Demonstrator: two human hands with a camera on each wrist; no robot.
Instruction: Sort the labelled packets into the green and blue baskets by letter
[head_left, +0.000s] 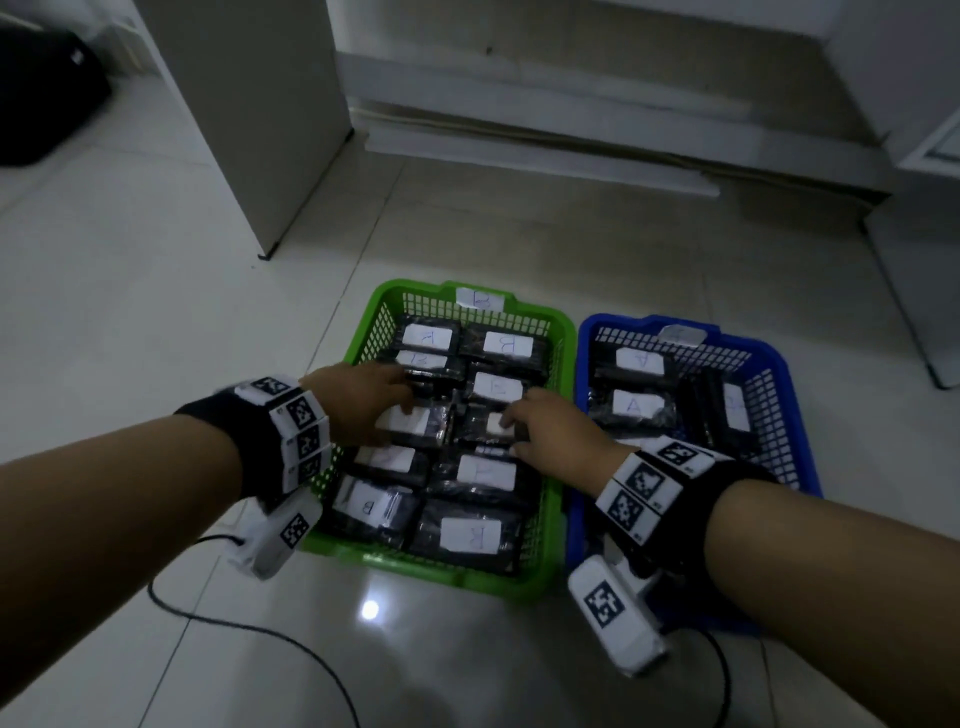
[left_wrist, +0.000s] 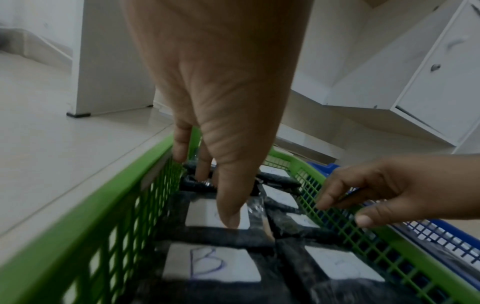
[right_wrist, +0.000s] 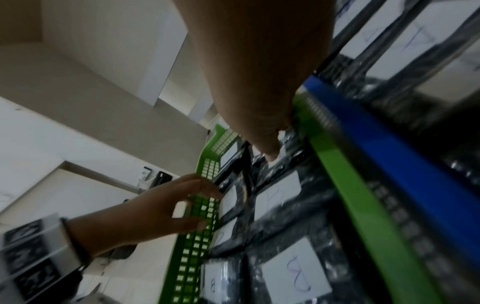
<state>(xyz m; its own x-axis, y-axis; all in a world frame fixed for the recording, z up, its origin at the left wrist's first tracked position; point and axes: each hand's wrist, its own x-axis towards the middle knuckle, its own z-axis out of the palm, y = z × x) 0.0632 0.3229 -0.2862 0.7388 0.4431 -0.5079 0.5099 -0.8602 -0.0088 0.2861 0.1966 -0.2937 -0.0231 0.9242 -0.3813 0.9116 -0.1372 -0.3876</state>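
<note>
The sorting is looking nearly done: black plastic-wrapped packets with white B labels (head_left: 470, 534) are filling the green plastic mesh basket (head_left: 556, 332) on the left, and A-labelled packets (head_left: 632, 407) are lying in the blue mesh basket (head_left: 779, 358) just beside it on the right. No loose packets are showing on the pale tiled floor (head_left: 156, 291). The left hand (head_left: 366, 397) and right hand (head_left: 550, 428) are both reaching into the green basket, fingers extended and resting on middle packets, seemingly tidying, gripping nothing.

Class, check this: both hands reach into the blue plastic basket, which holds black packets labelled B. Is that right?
Not quite. Both the left hand and right hand reach into the green plastic basket, where the black packets labelled B lie. The blue plastic basket holds A packets. The head view shows this.
</note>
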